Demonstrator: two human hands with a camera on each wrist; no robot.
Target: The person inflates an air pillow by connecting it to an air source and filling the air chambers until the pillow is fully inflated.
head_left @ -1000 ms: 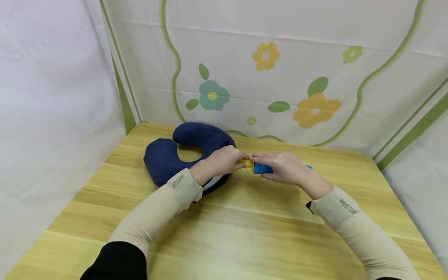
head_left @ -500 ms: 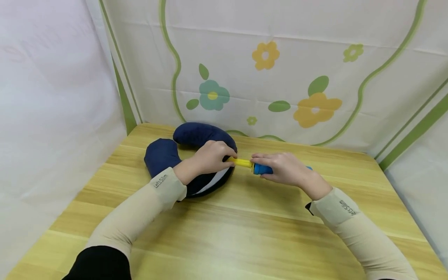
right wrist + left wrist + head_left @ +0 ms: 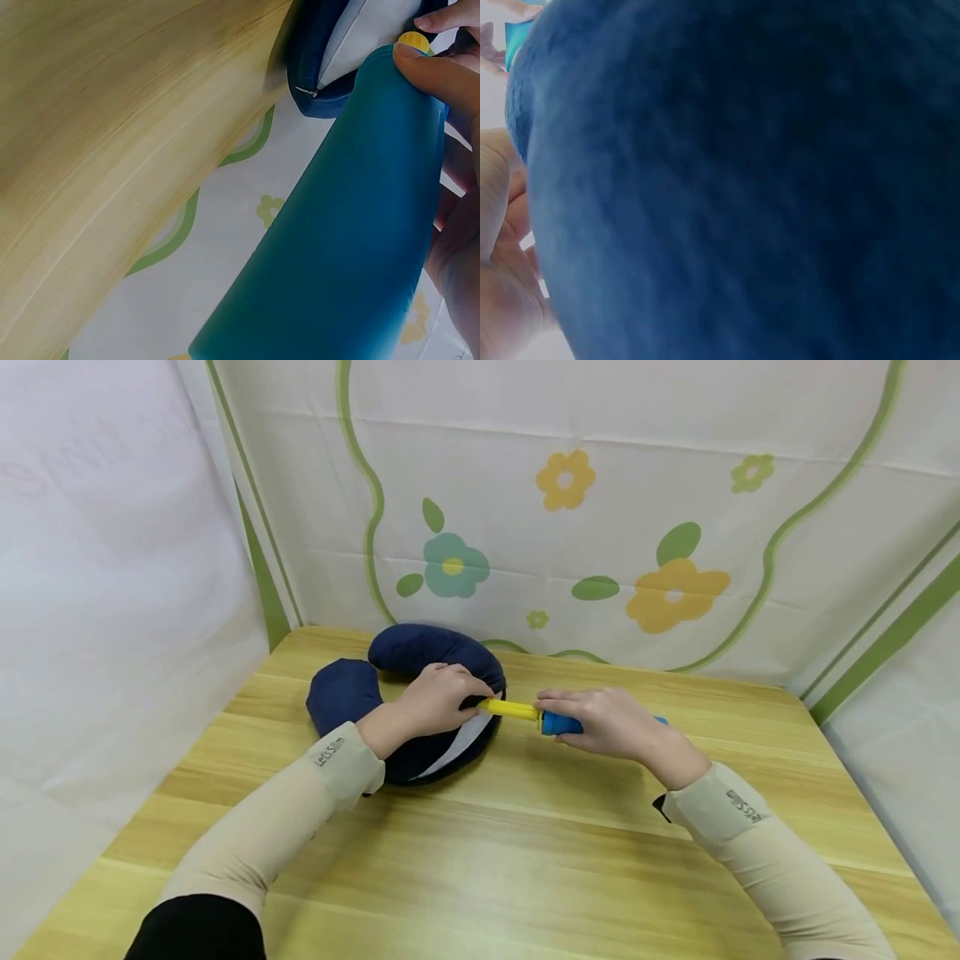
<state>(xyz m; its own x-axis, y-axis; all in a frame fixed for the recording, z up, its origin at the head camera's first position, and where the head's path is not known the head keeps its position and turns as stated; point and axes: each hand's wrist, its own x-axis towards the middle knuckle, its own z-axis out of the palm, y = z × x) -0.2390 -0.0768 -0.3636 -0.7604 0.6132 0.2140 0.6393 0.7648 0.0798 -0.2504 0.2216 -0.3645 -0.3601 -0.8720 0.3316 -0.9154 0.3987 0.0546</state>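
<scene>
Toward the far left corner of the counter (image 3: 525,852) lies a navy U-shaped neck pillow (image 3: 352,693), its pale underside showing at the near end. The left hand (image 3: 438,693) rests on that end with fingers curled around the tip of a yellow rod (image 3: 510,708) — probably pinning the pillow's valve in place, though the valve itself is hidden under the fingers. The rod runs rightward into a blue pump barrel (image 3: 562,723), which the right hand (image 3: 611,722) grips around its body, fingers wrapped over the top and thumb underneath. Held this way, barrel and rod lie in one straight line, low over the wood and roughly parallel to the far edge, so a push would go squarely along it. From the right wrist the barrel (image 3: 352,232) fills the view, a fingertip (image 3: 435,71) on its front end beside the yellow rod — while the left wrist view is nearly all dark pillow fabric (image 3: 742,187). A flower-printed cloth (image 3: 600,527) hangs behind the far edge.
</scene>
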